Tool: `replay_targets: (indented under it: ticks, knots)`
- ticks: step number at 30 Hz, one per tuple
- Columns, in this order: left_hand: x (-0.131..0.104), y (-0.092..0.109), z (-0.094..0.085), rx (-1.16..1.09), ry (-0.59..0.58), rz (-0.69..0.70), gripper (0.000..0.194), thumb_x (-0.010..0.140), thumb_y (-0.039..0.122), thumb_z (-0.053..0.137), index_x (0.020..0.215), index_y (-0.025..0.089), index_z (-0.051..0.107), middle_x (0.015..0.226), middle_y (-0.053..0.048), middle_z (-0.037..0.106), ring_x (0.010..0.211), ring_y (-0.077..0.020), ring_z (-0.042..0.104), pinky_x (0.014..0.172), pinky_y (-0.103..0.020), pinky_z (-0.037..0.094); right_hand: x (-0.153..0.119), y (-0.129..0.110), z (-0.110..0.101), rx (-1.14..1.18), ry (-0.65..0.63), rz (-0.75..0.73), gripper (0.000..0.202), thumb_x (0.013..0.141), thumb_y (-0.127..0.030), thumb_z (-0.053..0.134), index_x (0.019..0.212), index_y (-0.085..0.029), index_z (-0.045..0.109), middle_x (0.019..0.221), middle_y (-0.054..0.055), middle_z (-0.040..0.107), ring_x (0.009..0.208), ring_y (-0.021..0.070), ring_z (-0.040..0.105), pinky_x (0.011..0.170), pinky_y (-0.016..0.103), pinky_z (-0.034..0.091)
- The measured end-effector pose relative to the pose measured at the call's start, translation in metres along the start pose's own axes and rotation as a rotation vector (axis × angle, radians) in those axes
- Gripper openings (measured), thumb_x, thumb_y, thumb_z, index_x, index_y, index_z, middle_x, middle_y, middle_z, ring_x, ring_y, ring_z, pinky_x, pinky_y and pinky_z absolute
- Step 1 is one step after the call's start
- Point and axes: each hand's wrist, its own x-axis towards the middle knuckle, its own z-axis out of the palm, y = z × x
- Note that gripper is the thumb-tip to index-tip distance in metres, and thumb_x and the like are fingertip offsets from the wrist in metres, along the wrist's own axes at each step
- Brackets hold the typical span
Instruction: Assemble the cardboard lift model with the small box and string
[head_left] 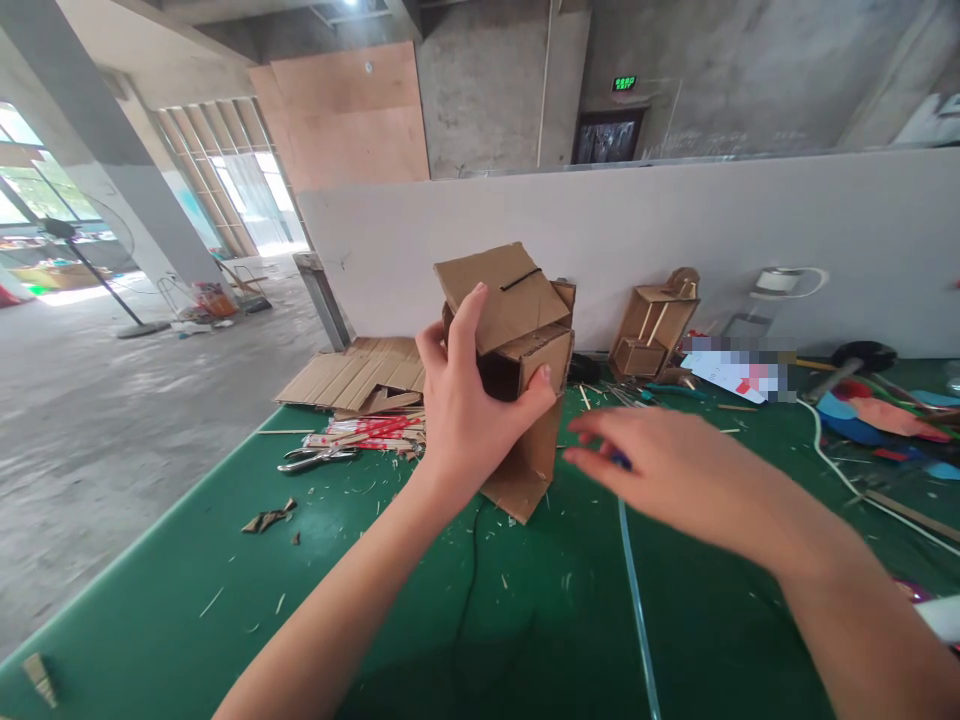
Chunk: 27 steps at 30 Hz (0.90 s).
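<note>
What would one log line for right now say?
left hand: gripping cardboard box | right hand: beside it, blurred, grip unclear | green table: pliers, sticks, flat cardboard

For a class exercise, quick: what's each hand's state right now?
Left hand: closed, holding the cardboard box.
Right hand: partly curled, blurred; cannot tell if holding anything.

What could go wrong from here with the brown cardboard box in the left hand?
Only the left hand grips the open brown cardboard box, so its walls might bend under too firm a squeeze.
The tilted, flat brown cardboard panel at its top may slip if that grip shifts.
The long, thin, pale-blue tube-like strip running over the green table from near the right hand could snag if that hand sweeps across.
</note>
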Motion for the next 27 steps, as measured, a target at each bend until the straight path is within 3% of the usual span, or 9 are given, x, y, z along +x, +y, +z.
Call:
replay_targets:
  ticks: [3,6,9,12,14,17,21,23,27]
  knots:
    - [-0.003,0.005,0.0,0.018,0.006,-0.016,0.081,0.064,0.028,0.075,0.134,0.034,0.035,0.121,-0.008,0.043,0.112,-0.029,0.045,0.098,-0.053,0.043,0.015,0.039,0.009,-0.037,-0.094,0.207,0.055,0.085,-0.064,0.042,0.117,-0.023,0.061,0.093,0.012,0.07,0.08,0.0311,0.065,0.063,0.039,0.044]
    - [-0.003,0.004,-0.004,0.029,0.005,-0.006,0.082,0.063,0.029,0.075,0.134,0.033,0.035,0.123,-0.008,0.044,0.114,-0.0297,0.044,0.098,-0.053,0.043,0.034,0.059,0.045,0.029,-0.303,0.072,0.043,0.089,-0.041,0.047,0.124,-0.019,0.056,0.113,0.013,0.067,0.098,0.0288,0.063,0.08,0.039,0.045]
    - [0.0,0.0,-0.008,0.023,0.023,-0.001,0.082,0.064,0.028,0.075,0.134,0.034,0.034,0.13,-0.007,0.042,0.119,-0.0311,0.041,0.099,-0.053,0.042,0.052,0.058,0.091,-0.054,-0.197,-0.072,0.042,0.091,-0.02,0.039,0.131,-0.015,0.05,0.131,0.014,0.056,0.117,0.025,0.053,0.093,0.035,0.04]
    - [0.0,-0.003,-0.01,0.03,0.032,0.011,0.082,0.064,0.028,0.075,0.134,0.033,0.033,0.134,-0.007,0.04,0.124,-0.0316,0.038,0.102,-0.053,0.04,0.068,0.05,0.127,-0.099,-0.159,-0.059,0.029,0.091,-0.019,0.041,0.112,-0.017,0.061,0.118,0.012,0.061,0.11,0.0256,0.055,0.091,0.035,0.04]
    - [-0.002,-0.003,-0.008,0.047,0.043,0.027,0.083,0.063,0.029,0.075,0.134,0.033,0.033,0.133,-0.007,0.04,0.125,-0.0308,0.038,0.103,-0.052,0.039,0.077,0.05,0.138,-0.119,-0.143,-0.023,0.027,0.09,-0.015,0.039,0.103,-0.016,0.063,0.108,0.013,0.063,0.103,0.0253,0.058,0.084,0.035,0.042]
    - [-0.006,-0.003,-0.003,0.07,0.069,0.044,0.084,0.063,0.03,0.075,0.135,0.03,0.032,0.131,-0.008,0.041,0.124,-0.0293,0.038,0.103,-0.05,0.039,0.088,0.06,0.138,-0.15,-0.09,0.068,0.03,0.089,-0.008,0.034,0.101,-0.011,0.062,0.101,0.018,0.063,0.097,0.0273,0.06,0.081,0.037,0.043]
    - [-0.007,-0.004,0.005,0.089,0.069,0.058,0.084,0.064,0.03,0.074,0.136,0.027,0.03,0.13,-0.01,0.042,0.121,-0.0281,0.039,0.102,-0.048,0.04,0.093,0.071,0.129,-0.148,-0.008,0.162,0.036,0.089,-0.006,0.029,0.114,-0.004,0.055,0.116,0.027,0.056,0.114,0.0347,0.051,0.092,0.047,0.038]
    - [-0.006,-0.003,0.008,0.091,0.06,0.054,0.085,0.064,0.03,0.073,0.137,0.027,0.029,0.131,-0.01,0.042,0.121,-0.0287,0.039,0.101,-0.048,0.04,0.089,0.07,0.123,-0.097,-0.037,0.117,0.039,0.087,-0.008,0.037,0.123,-0.005,0.051,0.125,0.024,0.053,0.118,0.0332,0.049,0.096,0.046,0.038]
    - [-0.006,-0.001,0.008,0.082,0.039,0.04,0.087,0.065,0.029,0.073,0.138,0.028,0.026,0.136,-0.011,0.039,0.123,-0.0295,0.036,0.1,-0.048,0.041,0.071,0.061,0.096,0.108,-0.22,-0.144,0.062,0.078,-0.018,0.056,0.138,-0.021,0.041,0.132,0.007,0.055,0.116,0.022,0.054,0.096,0.032,0.044]
